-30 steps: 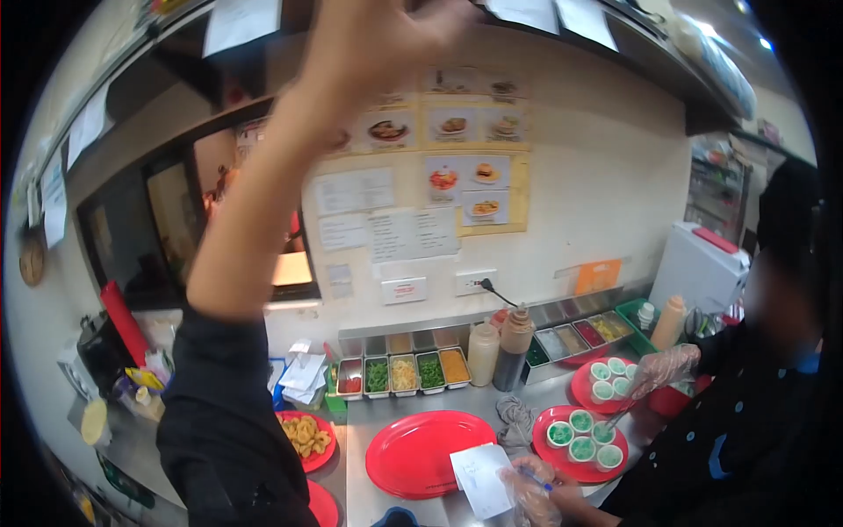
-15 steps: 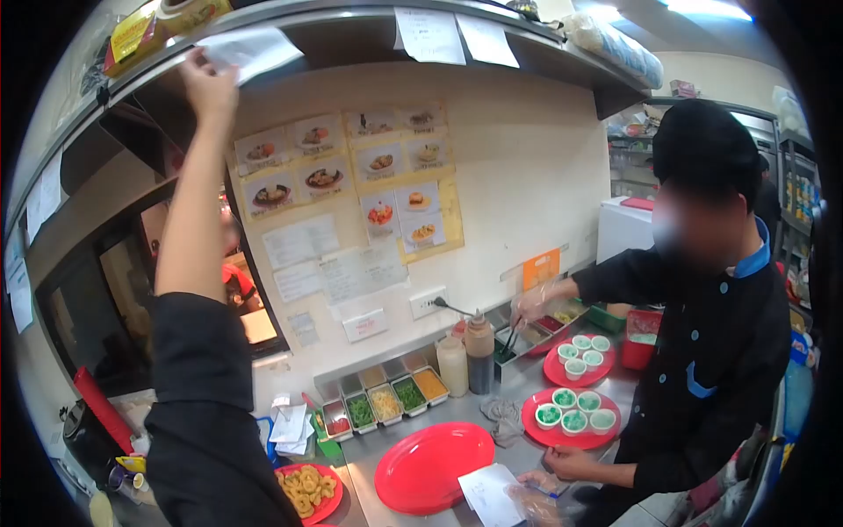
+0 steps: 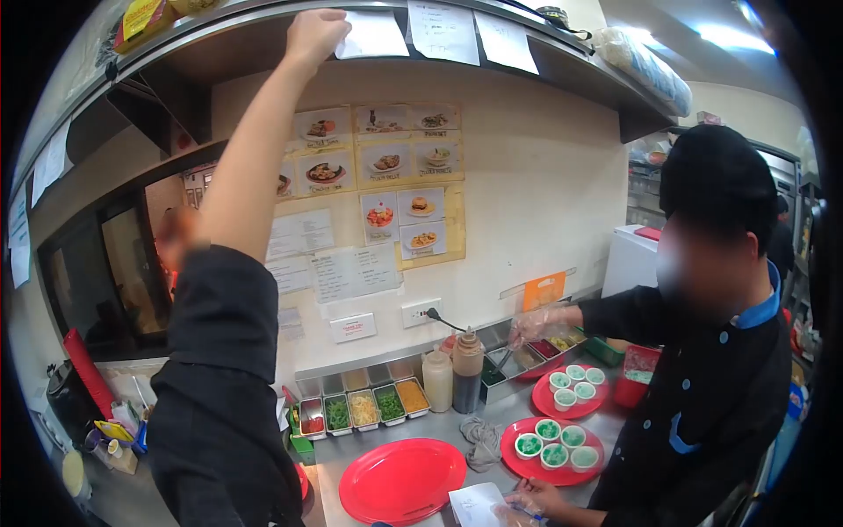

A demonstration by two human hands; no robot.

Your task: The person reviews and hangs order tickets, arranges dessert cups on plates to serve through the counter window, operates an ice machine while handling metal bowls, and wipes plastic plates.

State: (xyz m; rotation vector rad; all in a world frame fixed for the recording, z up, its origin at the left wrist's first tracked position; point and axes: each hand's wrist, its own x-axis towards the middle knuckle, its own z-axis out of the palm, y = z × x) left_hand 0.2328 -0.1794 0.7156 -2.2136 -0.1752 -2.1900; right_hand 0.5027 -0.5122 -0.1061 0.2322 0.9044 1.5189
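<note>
My left hand (image 3: 318, 39) is raised to the shelf edge at the top, fingers pinched at the side of a white paper slip (image 3: 373, 35). Low in the view, my gloved right hand (image 3: 516, 514) is partly cut off by the frame edge. It holds a white notepad (image 3: 477, 505), with a blue pen (image 3: 526, 503) by the fingers. An oval red platter (image 3: 404, 481) lies on the counter left of the pad. Close to my right hand is a co-worker's hand (image 3: 546, 498).
More paper slips (image 3: 443, 33) hang from the shelf (image 3: 562, 66). Topping trays (image 3: 363, 410) and squeeze bottles (image 3: 467, 369) line the wall. A co-worker (image 3: 702, 351) stands at right, a gloved hand over trays. Red plates (image 3: 553, 474) hold several small cups.
The view has shifted. My left hand has moved right along the shelf edge, and its paper slip now hangs beside the others. The notepad remains in my right hand.
</note>
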